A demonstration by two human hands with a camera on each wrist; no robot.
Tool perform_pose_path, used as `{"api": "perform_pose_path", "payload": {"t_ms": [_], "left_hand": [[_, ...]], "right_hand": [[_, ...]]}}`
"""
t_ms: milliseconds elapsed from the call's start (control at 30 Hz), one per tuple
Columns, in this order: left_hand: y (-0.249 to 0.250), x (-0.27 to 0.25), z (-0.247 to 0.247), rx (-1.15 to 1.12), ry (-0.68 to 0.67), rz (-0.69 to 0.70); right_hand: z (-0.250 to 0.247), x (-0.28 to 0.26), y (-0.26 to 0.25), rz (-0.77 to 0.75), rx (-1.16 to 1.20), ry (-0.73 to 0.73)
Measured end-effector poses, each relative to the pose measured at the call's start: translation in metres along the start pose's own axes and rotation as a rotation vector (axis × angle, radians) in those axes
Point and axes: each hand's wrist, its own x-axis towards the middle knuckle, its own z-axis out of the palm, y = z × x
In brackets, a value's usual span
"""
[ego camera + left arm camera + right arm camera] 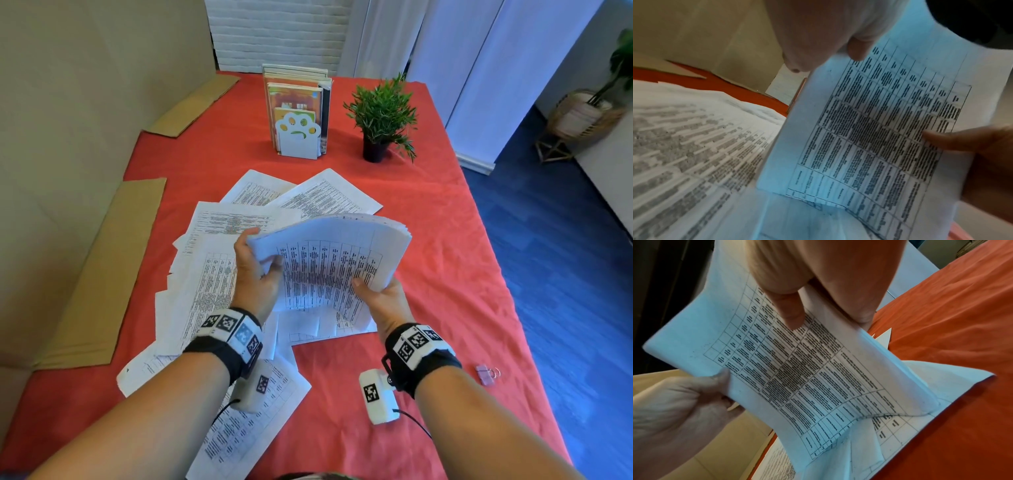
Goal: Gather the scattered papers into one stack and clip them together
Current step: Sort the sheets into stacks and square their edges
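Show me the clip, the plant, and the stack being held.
clip point(486, 372), head view, on its pink body.
plant point(382, 109), head view, on the green leaves.
stack point(329, 263), head view, on the printed top sheet.

White papers point(329, 260) with black gridded tables; red cloth on surface point(428, 240); green plant point(382, 109) in black pot at 1 o'clock; lilac binder clip point(483, 373) at 4 o'clock; tan cardboard point(102, 274) at 9 o'clock; blue floor point(565, 240).
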Motion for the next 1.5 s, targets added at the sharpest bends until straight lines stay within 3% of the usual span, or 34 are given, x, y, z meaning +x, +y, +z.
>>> {"api": "perform_pose_path", "payload": {"t_ms": [67,233,400,667,967,1233,1500], "left_hand": [[0.001,0.002,0.001,0.029,-0.017,-0.038],[0.013,0.004,-0.001,0.036,-0.04,0.026],[0.009,-0.002,-0.006,-0.018,-0.147,-0.139],[0.016,-0.007,0.005,0.107,-0.01,-0.167],[0.011,-0.018,0.008,-0.001,-0.029,-0.122],[-0.011,-0.03,0.008,-0.064,-0.082,-0.304],[-0.014,-0.025,0.015,0.057,-0.104,-0.293]], "right_hand": [[-0.002,0.001,0.0,0.005,0.002,0.015],[-0.005,0.007,-0.006,-0.008,0.019,0.047],[-0.011,0.006,-0.009,-0.003,0.02,0.011],[-0.01,0.005,-0.009,-0.003,0.014,0.047],[-0.008,0.001,-0.007,-0.061,0.089,0.036],[-0.015,-0.008,0.004,0.027,0.022,0.033],[-0.013,-0.006,0.002,0.026,-0.04,0.066]]}}
